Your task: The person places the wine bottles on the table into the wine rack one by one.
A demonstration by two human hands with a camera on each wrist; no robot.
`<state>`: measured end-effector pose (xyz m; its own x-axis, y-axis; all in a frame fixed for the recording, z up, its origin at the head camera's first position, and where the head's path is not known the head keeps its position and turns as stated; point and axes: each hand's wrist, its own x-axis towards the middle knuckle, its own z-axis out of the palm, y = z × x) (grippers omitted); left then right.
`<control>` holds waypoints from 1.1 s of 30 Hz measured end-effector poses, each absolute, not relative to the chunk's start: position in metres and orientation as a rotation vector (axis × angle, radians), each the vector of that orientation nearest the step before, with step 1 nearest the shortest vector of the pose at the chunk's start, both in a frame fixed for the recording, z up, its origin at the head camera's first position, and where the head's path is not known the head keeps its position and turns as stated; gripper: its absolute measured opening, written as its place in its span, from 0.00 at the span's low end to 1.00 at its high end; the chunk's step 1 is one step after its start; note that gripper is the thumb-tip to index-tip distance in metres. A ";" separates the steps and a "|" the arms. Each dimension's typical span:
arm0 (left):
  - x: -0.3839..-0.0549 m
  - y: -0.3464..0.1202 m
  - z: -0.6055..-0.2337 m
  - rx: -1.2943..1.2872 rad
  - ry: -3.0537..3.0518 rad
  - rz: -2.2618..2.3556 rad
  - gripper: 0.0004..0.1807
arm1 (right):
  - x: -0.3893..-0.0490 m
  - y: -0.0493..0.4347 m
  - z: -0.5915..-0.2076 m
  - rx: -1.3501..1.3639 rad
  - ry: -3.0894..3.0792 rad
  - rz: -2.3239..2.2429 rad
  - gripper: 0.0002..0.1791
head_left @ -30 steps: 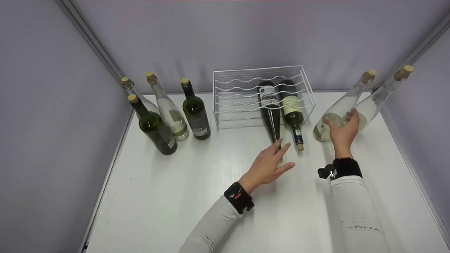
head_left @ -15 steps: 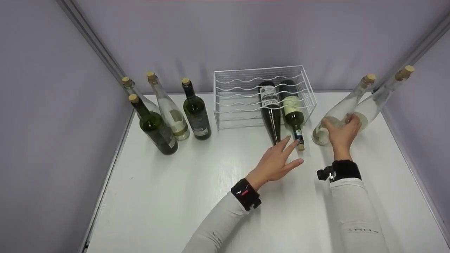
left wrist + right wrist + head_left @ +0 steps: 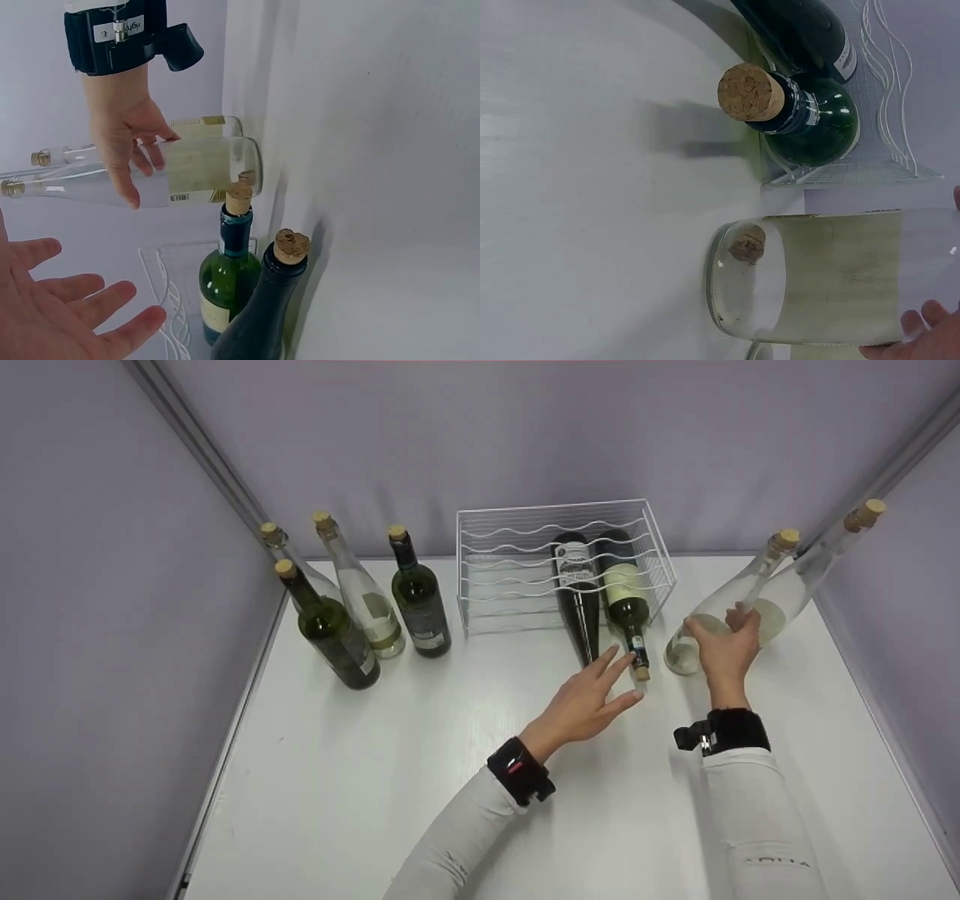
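Note:
My right hand (image 3: 726, 652) grips the body of a corked clear glass bottle (image 3: 733, 591), thumb on one side and fingers on the other. The bottle is upright; a brown cork piece (image 3: 748, 244) shows at its base in the right wrist view. Just behind it stands a second clear bottle (image 3: 796, 585). My left hand (image 3: 581, 705) holds nothing, its fingers spread near the necks of two bottles lying in the white wire rack (image 3: 551, 505). One is a dark bottle (image 3: 579, 611) with a white label, the other a green bottle (image 3: 627, 611) with a cream label.
On the left stand several corked bottles: a green bottle (image 3: 326, 622), a dark-labelled bottle (image 3: 421, 607), a clear bottle (image 3: 364, 592) and another clear bottle (image 3: 311, 579) behind. Grey walls (image 3: 525, 427) border the white table (image 3: 337, 795) at the back and sides.
My right hand and the clear bottle have shifted slightly toward me, away from the back wall. My left hand has moved a little to the right, toward the green bottle's neck.

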<state>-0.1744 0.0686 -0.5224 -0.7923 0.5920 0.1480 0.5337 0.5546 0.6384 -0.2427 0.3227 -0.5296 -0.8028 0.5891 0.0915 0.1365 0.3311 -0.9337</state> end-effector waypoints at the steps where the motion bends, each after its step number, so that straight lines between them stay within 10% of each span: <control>1: -0.175 0.068 -0.521 0.968 2.682 1.077 0.36 | -0.242 0.322 -0.528 -0.630 -2.193 1.463 0.46; 33: -0.197 0.020 -0.505 0.848 2.295 1.805 0.48 | -0.224 0.287 -0.518 0.085 -2.370 1.110 0.41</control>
<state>-0.1972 0.0205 -0.5049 -0.8399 0.4796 0.2540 0.3599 0.1419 0.9221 -0.2235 0.2874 -0.5177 -0.8643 0.1568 0.4778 -0.2666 0.6628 -0.6997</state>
